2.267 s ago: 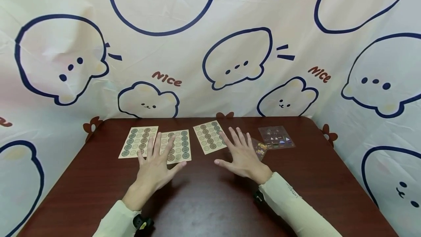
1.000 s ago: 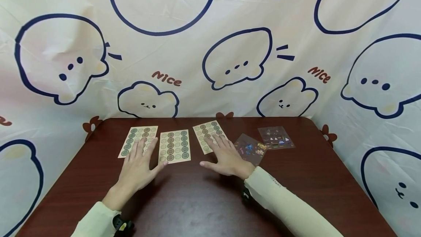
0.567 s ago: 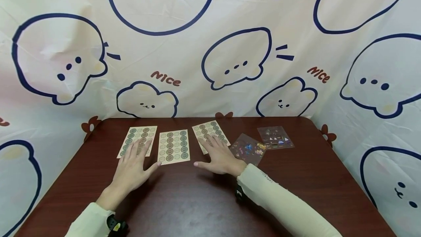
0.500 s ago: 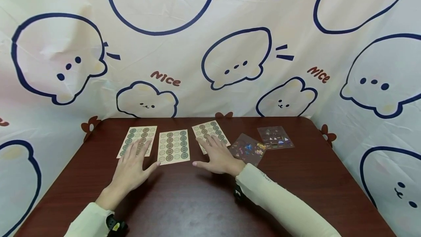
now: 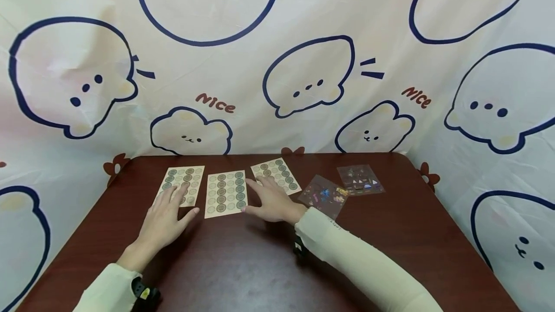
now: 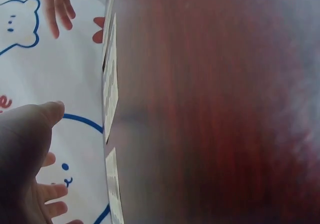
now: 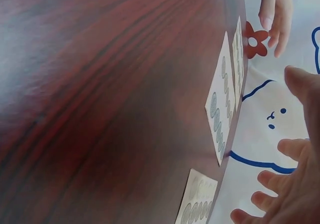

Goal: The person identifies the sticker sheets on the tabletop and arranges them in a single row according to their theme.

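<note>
My left hand [image 5: 162, 220] hovers with spread fingers over the near part of the left cream sheet [image 5: 192, 177], which is printed with rows of round stamp-like circles. A similar middle sheet [image 5: 225, 194] lies flat between my hands. Fingers of my right hand [image 5: 275, 202] overlap the near left part of a third cream sheet [image 5: 284, 175], its thumb by the middle sheet's corner. In the left wrist view, the left hand [image 6: 22, 149] is raised off the tabletop, palm and fingers holding nothing. The right wrist view shows the right hand [image 7: 295, 184] likewise raised, fingers apart.
To the right of the cream sheets lie two clear sheets, one with colourful prints [image 5: 323, 195] and one with small silvery shapes [image 5: 361, 179], their corners meeting. The dark wooden table [image 5: 243, 264] ends at a cartoon-printed cloth backdrop [image 5: 243, 76].
Both hands have drifted left over the table, the left from the middle sheet to the left one, the right from the clear sheet toward the middle. The sheets stay put.
</note>
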`<state>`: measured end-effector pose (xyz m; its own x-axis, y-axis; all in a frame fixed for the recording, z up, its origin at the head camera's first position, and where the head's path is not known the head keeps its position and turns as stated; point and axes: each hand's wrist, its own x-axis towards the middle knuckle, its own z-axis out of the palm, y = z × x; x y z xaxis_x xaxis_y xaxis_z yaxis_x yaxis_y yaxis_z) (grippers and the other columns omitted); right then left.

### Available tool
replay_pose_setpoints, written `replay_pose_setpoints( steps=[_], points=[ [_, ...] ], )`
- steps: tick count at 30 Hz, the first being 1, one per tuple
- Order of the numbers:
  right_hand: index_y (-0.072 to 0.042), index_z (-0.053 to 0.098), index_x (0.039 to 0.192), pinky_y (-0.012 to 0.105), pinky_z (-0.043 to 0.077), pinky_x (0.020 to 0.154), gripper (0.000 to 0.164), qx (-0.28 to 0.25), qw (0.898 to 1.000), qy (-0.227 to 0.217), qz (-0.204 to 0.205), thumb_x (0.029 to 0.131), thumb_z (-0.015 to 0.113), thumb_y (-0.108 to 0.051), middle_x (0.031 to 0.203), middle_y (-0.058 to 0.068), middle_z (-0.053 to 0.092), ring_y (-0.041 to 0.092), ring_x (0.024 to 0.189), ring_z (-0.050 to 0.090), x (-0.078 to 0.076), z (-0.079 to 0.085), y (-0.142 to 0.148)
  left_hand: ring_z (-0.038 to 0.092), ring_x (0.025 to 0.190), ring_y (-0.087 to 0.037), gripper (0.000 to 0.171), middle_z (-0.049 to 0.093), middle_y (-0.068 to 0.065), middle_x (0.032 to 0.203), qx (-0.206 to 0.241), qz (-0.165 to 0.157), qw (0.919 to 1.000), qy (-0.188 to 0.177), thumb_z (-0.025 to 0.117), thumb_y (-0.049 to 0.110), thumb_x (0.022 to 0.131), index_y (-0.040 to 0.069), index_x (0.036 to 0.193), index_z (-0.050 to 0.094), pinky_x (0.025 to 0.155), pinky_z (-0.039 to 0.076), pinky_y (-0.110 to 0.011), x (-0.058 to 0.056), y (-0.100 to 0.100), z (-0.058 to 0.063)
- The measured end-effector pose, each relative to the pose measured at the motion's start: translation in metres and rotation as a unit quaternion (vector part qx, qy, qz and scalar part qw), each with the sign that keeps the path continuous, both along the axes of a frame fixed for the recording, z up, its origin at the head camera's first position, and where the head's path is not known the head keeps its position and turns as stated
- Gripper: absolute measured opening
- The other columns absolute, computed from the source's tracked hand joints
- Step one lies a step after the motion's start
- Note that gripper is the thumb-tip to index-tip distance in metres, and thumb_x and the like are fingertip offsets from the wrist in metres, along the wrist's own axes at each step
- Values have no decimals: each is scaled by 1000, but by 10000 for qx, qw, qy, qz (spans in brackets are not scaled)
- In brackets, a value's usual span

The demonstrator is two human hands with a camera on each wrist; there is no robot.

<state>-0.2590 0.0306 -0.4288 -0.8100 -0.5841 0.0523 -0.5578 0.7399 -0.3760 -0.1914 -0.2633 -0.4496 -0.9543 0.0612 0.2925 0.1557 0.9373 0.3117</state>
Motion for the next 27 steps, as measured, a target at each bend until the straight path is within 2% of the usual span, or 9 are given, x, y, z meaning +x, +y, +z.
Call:
replay_pose_setpoints(
  steps=[5,13,20,27],
  points=[
    [-20,36,158,56,32,119,76,-75,9998,-196,-5,94,61,-51,161,14,36,31,151,31,-2,0,-10,36,136,-55,72,39,-33,149,127,-122,9997,-145,69,36,95,8,153,39,94,36,-78,-4,-7,-2],
    [-17,37,158,52,36,117,74,-174,9994,-296,-2,95,62,-47,158,13,41,29,147,38,-8,4,-20,35,135,-57,66,40,-33,149,164,-271,9990,-330,67,34,97,3,150,42,99,34,-76,-16,-19,-1],
    [-16,40,156,47,39,115,72,-269,9992,-283,16,95,65,-44,155,14,45,32,142,44,-10,1,-29,30,137,-60,67,35,-38,151,182,-115,9972,-718,62,34,99,-1,150,38,102,32,-77,-26,-31,3],
    [-12,41,155,43,36,119,70,-343,9987,-377,86,96,64,-42,157,14,44,30,146,42,-12,-5,-40,30,134,-62,70,36,-39,147,440,-75,9945,-952,60,35,101,-6,152,35,104,31,-75,-32,-46,4]
  ],
)
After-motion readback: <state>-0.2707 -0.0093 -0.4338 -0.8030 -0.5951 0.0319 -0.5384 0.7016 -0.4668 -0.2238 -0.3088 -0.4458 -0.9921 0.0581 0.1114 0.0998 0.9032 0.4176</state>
